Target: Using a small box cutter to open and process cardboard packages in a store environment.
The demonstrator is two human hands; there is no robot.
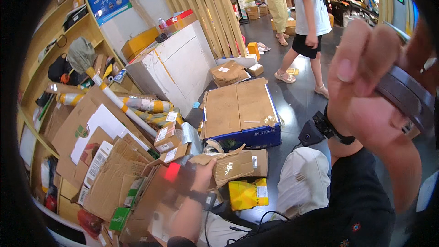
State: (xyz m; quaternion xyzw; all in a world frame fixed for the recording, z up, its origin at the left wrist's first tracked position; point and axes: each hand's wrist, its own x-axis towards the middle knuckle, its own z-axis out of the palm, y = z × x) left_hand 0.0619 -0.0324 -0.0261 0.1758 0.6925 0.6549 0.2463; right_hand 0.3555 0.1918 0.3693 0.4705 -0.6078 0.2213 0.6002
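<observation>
My left hand (204, 176) is closed on the edge of a crumpled brown cardboard box (233, 167) with clear tape on it, low in front of me. A dark strap circles my left wrist. A yellow box (242, 195) with a white label lies just below the cardboard. My right hand (366, 68) is raised very near the camera at the right, its fingers curled round a dark grey curved band (404, 93) whose kind I cannot make out. A small black camera (314, 129) is strapped at my right wrist.
A large flat box (240, 110) with blue sides lies ahead on the dark floor. Cardboard boxes, wrapped tubes (146, 105) and parcels crowd the left, beside wooden shelves (48, 59). A white cabinet (176, 64) stands behind. Two people are beyond, one in a white shirt (320, 20).
</observation>
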